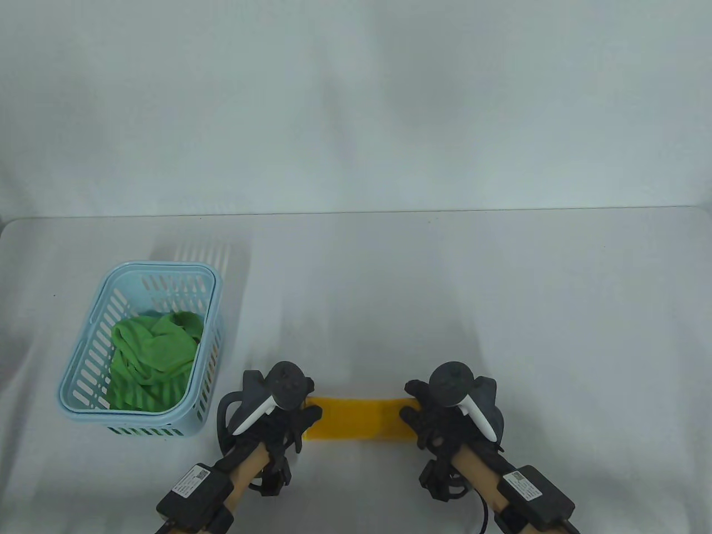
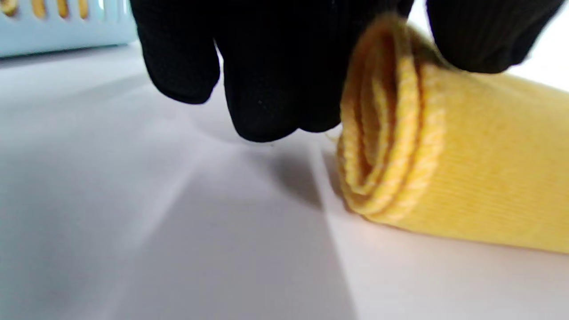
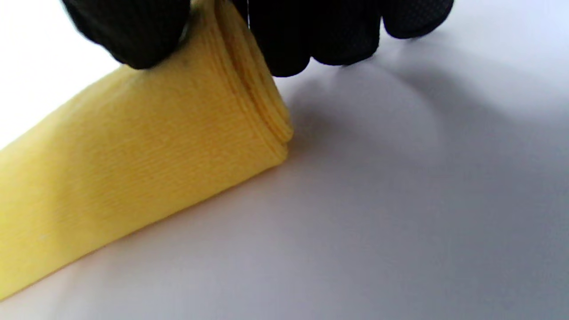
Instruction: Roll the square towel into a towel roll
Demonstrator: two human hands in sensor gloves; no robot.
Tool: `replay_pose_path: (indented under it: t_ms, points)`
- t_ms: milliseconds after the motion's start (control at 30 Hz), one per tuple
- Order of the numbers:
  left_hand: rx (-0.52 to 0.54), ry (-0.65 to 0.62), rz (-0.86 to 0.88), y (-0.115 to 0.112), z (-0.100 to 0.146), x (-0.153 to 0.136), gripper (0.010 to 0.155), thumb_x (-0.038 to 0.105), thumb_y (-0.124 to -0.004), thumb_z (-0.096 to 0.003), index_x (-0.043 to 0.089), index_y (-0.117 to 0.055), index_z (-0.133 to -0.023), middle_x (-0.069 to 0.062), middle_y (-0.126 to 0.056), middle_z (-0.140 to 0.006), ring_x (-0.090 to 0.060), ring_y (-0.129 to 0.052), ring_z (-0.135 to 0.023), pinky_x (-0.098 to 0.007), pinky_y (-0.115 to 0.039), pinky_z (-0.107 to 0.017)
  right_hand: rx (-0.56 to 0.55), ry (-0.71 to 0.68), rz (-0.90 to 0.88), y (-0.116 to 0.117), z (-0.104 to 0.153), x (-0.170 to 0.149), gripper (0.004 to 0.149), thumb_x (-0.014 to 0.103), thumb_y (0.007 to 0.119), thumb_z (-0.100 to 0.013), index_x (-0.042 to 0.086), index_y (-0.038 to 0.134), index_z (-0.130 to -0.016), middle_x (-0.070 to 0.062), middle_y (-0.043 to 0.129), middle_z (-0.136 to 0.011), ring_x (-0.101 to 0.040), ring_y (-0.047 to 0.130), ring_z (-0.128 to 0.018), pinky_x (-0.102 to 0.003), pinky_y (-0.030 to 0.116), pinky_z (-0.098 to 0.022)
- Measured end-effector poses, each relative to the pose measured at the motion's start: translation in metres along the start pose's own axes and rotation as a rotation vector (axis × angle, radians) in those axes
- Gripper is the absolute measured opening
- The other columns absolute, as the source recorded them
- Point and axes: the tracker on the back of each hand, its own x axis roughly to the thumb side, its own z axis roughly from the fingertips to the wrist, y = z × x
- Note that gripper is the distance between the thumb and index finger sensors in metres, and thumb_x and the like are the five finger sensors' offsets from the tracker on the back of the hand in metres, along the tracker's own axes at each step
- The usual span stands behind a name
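Towel: a yellow towel (image 1: 359,418) is lying near the desk's front edge, about midway along it, rolled into a flat, low roll running left to right. Its layers are showing as a coil at the left end (image 2: 382,129) and as stacked edges at the right end (image 3: 262,106).
Left hand: the left hand (image 1: 283,414), in a black glove with a tracker strapped on its back, is sitting at the towel's left end. In the left wrist view its thumb (image 2: 480,35) is pressing on top of the roll while the fingers (image 2: 266,89) are curling down beside the coiled end, pinching that end between them.
Right hand: the right hand (image 1: 439,417), gloved and strapped the same way, is sitting at the towel's right end. In the right wrist view its thumb (image 3: 129,31) is pressing on top of the roll and the fingers (image 3: 311,31) are curling down just past the end, pinching it.
Desk: the white desk (image 1: 500,311) is carrying everything.
Basket: a light blue slotted basket (image 1: 83,389) is standing near the desk's left edge, well apart from the towel.
Cloth: a crumpled green cloth (image 1: 153,361) is lying inside the basket.
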Motion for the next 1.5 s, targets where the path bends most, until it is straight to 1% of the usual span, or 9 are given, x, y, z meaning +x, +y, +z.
replay_pose_path:
  t_ms: [233,500,700,833,967,1067,1300,1400,1500]
  points:
    - [0.008,0.014,0.014,0.002,0.0,-0.006,0.073,0.057,-0.074,-0.0353,0.03,-0.062,-0.102,0.003,-0.079,-0.099,-0.023,-0.091,-0.085,-0.05,-0.073,-0.067,-0.016,-0.008,-0.011,-0.006,0.001,-0.002,0.069,0.055,0.077,-0.031,0.035,0.057,-0.095,0.003,0.069,-0.097,-0.031,0.068,-0.091,-0.056,0.059,-0.066]
    - [0.081,-0.019,-0.017,0.013,0.009,-0.001,0.076,0.06,-0.073,-0.0342,0.031,-0.06,-0.103,0.003,-0.075,-0.103,-0.026,-0.088,-0.089,-0.052,-0.071,-0.068,-0.043,-0.041,0.006,-0.011,0.007,0.003,0.072,0.056,0.078,-0.03,0.036,0.054,-0.096,0.004,0.064,-0.101,-0.032,0.062,-0.096,-0.057,0.056,-0.068]
    - [0.178,-0.053,-0.051,0.025,0.022,0.007,0.078,0.063,-0.072,-0.0337,0.032,-0.059,-0.104,0.003,-0.073,-0.105,-0.027,-0.085,-0.091,-0.053,-0.07,-0.069,-0.083,-0.122,0.093,-0.013,0.018,0.014,0.076,0.056,0.079,-0.03,0.037,0.048,-0.097,0.006,0.052,-0.106,-0.032,0.049,-0.104,-0.06,0.047,-0.073]
    - [0.237,-0.094,-0.053,0.036,0.031,0.012,0.078,0.063,-0.072,-0.0337,0.032,-0.059,-0.104,0.003,-0.072,-0.105,-0.027,-0.085,-0.092,-0.053,-0.069,-0.07,-0.072,-0.228,0.13,-0.009,0.028,0.031,0.077,0.054,0.078,-0.03,0.037,0.045,-0.097,0.006,0.047,-0.108,-0.032,0.044,-0.106,-0.061,0.042,-0.074]
    - [0.267,-0.128,-0.017,0.044,0.037,0.014,0.078,0.063,-0.072,-0.0339,0.032,-0.059,-0.104,0.003,-0.072,-0.105,-0.027,-0.084,-0.092,-0.053,-0.069,-0.07,-0.051,-0.325,0.258,0.006,0.036,0.058,0.077,0.055,0.078,-0.031,0.037,0.044,-0.098,0.007,0.047,-0.108,-0.032,0.045,-0.106,-0.061,0.044,-0.074]
    - [0.282,-0.138,-0.012,0.048,0.04,0.014,0.078,0.063,-0.072,-0.034,0.032,-0.059,-0.104,0.003,-0.072,-0.105,-0.027,-0.084,-0.092,-0.053,-0.069,-0.07,-0.008,-0.345,0.38,0.023,0.033,0.073,0.079,0.056,0.078,-0.03,0.037,0.043,-0.098,0.007,0.046,-0.108,-0.032,0.045,-0.106,-0.061,0.044,-0.074]
    - [0.283,-0.133,-0.004,0.05,0.04,0.009,0.077,0.062,-0.072,-0.0343,0.031,-0.059,-0.104,0.002,-0.072,-0.105,-0.027,-0.084,-0.092,-0.053,-0.069,-0.07,0.088,-0.267,0.568,0.055,0.01,0.093,0.09,0.06,0.079,-0.027,0.036,0.033,-0.1,0.008,0.036,-0.111,-0.031,0.036,-0.108,-0.062,0.037,-0.076]
    - [0.279,-0.13,0.003,0.05,0.04,0.008,0.077,0.062,-0.072,-0.0343,0.031,-0.059,-0.104,0.002,-0.072,-0.105,-0.028,-0.084,-0.092,-0.053,-0.069,-0.07,0.111,-0.235,0.646,0.065,0.003,0.094,0.09,0.06,0.079,-0.027,0.035,0.034,-0.1,0.007,0.038,-0.11,-0.031,0.038,-0.107,-0.062,0.037,-0.076]
    - [0.281,-0.134,0.003,0.05,0.04,0.009,0.077,0.062,-0.072,-0.0342,0.031,-0.06,-0.104,0.002,-0.072,-0.105,-0.028,-0.084,-0.092,-0.053,-0.069,-0.07,0.074,-0.239,0.667,0.069,0.001,0.097,0.086,0.057,0.08,-0.027,0.032,0.04,-0.099,0.005,0.046,-0.107,-0.03,0.046,-0.104,-0.062,0.04,-0.075]
